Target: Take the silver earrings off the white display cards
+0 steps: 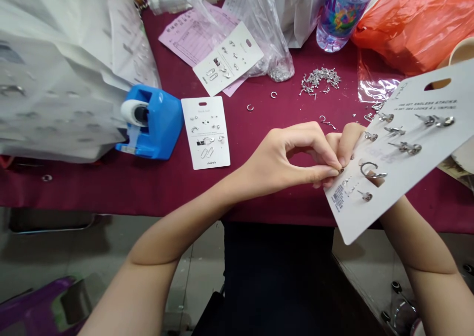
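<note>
My right hand (348, 141), partly hidden behind a white earring card (392, 161), grips it and holds it tilted above the table's front edge. The card's back faces me, with several earring posts and metal backs sticking out, a hoop near a small slot, and a barcode label. My left hand (292, 156) pinches a tiny metal piece at the card's left edge between thumb and index finger; its exact kind is mostly covered. Two more earring cards, one upright (205, 133) and one slanted (228, 58), lie front-side up to the left.
A blue tape dispenser (161, 124) stands left on the maroon cloth (259, 133). A pile of small silver parts (320, 81) and loose hoops lie mid-table. Behind are pink slips (185, 32), plastic bags, a bottle (342, 15) and a red bag (418, 27).
</note>
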Available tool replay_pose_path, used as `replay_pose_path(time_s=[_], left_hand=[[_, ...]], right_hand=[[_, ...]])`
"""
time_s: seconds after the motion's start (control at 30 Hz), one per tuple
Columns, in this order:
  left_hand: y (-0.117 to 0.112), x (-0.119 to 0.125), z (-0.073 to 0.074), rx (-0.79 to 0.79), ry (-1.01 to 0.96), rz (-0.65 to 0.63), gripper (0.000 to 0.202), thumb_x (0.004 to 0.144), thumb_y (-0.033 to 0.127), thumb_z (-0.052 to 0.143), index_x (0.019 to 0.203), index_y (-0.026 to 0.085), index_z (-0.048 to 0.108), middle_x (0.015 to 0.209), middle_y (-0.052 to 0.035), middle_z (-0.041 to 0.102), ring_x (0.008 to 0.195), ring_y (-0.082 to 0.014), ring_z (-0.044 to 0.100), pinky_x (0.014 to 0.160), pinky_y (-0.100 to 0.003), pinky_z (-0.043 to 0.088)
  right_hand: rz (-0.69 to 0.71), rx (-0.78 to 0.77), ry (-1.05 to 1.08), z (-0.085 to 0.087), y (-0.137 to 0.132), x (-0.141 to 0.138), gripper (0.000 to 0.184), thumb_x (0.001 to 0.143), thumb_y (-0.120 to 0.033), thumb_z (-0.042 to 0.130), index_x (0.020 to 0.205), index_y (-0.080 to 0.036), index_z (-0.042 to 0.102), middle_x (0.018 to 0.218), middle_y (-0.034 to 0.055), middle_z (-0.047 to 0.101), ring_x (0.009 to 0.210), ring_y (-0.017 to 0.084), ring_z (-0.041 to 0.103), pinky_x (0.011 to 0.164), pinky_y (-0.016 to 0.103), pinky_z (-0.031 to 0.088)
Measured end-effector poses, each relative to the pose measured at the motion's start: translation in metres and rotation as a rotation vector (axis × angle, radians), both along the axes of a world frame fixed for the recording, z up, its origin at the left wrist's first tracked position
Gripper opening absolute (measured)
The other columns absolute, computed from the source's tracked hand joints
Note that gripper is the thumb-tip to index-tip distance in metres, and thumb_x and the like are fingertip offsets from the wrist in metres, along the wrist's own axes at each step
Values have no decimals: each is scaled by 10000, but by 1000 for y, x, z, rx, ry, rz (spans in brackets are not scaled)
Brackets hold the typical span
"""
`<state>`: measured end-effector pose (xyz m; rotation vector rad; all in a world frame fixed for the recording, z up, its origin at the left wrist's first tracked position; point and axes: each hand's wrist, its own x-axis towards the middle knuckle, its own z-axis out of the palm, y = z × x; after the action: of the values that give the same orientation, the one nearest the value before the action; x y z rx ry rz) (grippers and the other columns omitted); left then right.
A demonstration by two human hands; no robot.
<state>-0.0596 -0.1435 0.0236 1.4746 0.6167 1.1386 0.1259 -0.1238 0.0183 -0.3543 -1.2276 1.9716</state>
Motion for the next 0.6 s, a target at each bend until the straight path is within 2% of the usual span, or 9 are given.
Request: replay_pose_path(time_s=[0.1,0.2,0.33,0.47,0.6], left_hand=[[-1,1,0,7,4,-1,114,825,257,816,814,164,752,855,-40,740,743,-104,673,694,-244,600],[-2,3,-2,2,-3,20,149,812,285,831,815,161,749,850,-38,737,741,-101,677,695,-234,598],[-2,4,-5,-4,-19,42,203,784,336,854,804,164,746,831,-31,728,757,-104,683,720,-236,599],[-2,4,-5,5,-23,41,166,803,310,839,813,171,750,843,-27,725,770,-105,684,735,-246,599],[-2,4,-4,26,-39,42,129,818,267,826,808,168,743,834,-23,718,762,-102,686,726,-248,593]], right_hand=[[11,-11,10,0,1,1,198,757,-342,867,821,-201,743,738,-16,709,591,137,721,517,231,625],[-7,-49,10,-1,1,0,229,773,-419,860,793,-219,750,703,-22,707,559,128,711,482,206,600],[-52,-96,0,-3,-1,-2,273,701,-436,913,741,-230,738,667,-40,683,499,109,670,464,203,582],[-79,-63,-30,-3,-3,-3,286,753,-476,879,731,-238,722,660,-35,673,502,107,653,469,215,580],[-78,-39,10,-6,-2,-3,265,743,-442,892,766,-229,737,683,-15,695,543,119,673,471,205,551]])
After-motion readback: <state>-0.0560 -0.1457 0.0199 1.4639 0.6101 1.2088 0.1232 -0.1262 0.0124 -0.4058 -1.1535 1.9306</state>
